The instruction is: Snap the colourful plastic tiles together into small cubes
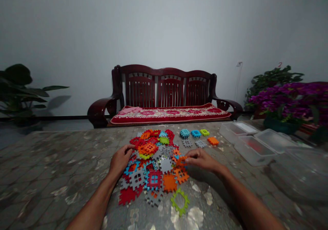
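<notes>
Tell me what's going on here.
A person is working over a heap of colourful interlocking plastic tiles on a mottled table top. The right hand has its fingers at an orange tile on the heap's edge, while the left hand lies against the heap's other side. Smaller blue, green, grey and orange tiles sit apart beyond the heap, near clear plastic boxes.
</notes>
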